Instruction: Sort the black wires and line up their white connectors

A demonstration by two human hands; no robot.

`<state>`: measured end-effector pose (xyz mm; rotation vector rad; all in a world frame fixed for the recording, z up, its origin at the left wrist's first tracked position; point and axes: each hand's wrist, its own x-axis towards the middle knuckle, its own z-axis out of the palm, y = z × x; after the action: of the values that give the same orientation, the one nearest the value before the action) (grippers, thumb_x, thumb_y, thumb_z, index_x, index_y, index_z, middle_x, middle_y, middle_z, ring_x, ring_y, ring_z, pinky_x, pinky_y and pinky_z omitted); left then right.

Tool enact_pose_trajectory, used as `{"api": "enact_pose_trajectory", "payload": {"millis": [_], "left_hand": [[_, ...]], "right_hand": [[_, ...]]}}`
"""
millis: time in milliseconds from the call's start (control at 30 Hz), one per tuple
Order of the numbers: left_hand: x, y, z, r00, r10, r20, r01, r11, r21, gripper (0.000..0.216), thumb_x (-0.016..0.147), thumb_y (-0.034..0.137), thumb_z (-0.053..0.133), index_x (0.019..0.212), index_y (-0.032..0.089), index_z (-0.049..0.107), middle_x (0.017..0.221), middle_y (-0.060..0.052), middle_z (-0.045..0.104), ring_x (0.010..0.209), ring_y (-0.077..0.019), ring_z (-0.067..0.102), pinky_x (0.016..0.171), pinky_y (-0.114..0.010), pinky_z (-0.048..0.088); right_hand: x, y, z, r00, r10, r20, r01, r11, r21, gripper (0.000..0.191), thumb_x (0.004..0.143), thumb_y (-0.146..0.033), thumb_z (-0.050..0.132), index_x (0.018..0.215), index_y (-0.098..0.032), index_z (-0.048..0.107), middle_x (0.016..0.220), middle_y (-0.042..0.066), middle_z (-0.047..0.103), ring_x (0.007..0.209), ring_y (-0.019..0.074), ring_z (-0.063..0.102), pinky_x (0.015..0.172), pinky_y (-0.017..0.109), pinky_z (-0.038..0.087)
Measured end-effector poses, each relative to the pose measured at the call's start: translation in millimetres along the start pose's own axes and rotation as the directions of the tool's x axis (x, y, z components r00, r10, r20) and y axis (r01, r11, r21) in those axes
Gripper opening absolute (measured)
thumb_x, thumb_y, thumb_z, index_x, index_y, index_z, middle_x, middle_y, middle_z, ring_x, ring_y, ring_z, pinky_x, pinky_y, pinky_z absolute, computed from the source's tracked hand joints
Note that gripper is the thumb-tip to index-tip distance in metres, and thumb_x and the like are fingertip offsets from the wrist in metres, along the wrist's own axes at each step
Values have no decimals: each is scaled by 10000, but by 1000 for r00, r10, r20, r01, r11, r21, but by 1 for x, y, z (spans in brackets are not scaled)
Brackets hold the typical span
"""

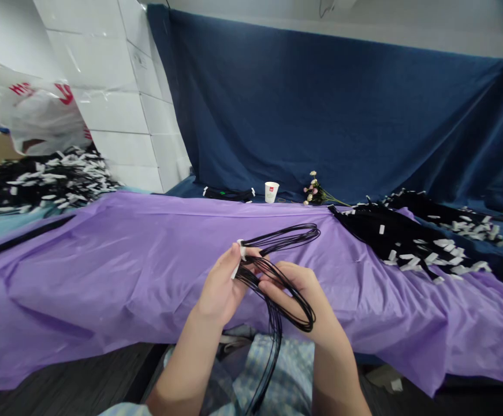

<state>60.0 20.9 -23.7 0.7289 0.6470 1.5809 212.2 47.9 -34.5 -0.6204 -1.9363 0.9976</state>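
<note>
A bundle of thin black cords (303,309) is held up between my hands above the near edge of the table. My left hand (223,283) pinches the bundle where white tags (242,252) gather at its end. From there, one looped part sticks out to the right and another curves down over my right hand (301,283). The fingers of my right hand are bent around the cords close to the left fingertips, partly hidden by them. Loose lengths of cord hang down in front of my lap.
A purple sheet (104,260) covers the table. Piles of black cords with white tags lie at the right (376,231) and far left (52,179). Along the back stand a paper cup (271,193), artificial flowers (314,190) and another black bundle (228,195), before a blue curtain (320,115).
</note>
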Motion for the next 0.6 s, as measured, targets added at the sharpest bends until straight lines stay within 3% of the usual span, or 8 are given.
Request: {"api": "enact_pose_trajectory", "payload": {"millis": [167,300,500,600], "left_hand": [[0,-5,-2,998,51,-21,-51,998,22,393,671,545,792,714,159,728,744,-36,725,710,-178,671,737,-297,510],[-1,-6,-2,997,60,-42,-58,998,39,388,647,532,813,699,156,734,692,-33,722,704,-182,681,705,-278,513],[-1,-5,2,997,66,-40,-64,996,61,399,624,539,824,676,155,728,648,-13,694,643,-146,656,673,-241,506],[-1,-5,3,995,85,-43,-80,990,112,422,650,557,800,694,143,729,693,-35,711,694,-158,666,702,-241,509]], "right_hand": [[-4,-6,3,995,88,-50,-81,990,118,209,881,-321,635,768,-145,639,690,-1,551,620,102,474,537,196,353],[-5,-6,7,989,136,-54,-123,972,202,229,879,-320,630,738,-150,570,664,-17,532,597,92,453,549,194,360],[-4,1,10,979,-3,-205,17,998,67,175,892,-268,597,754,-161,595,720,1,575,635,110,481,596,217,399],[-5,0,10,970,14,-241,3,998,67,167,905,-272,587,773,-171,577,704,-9,544,620,105,446,578,219,376]]}}
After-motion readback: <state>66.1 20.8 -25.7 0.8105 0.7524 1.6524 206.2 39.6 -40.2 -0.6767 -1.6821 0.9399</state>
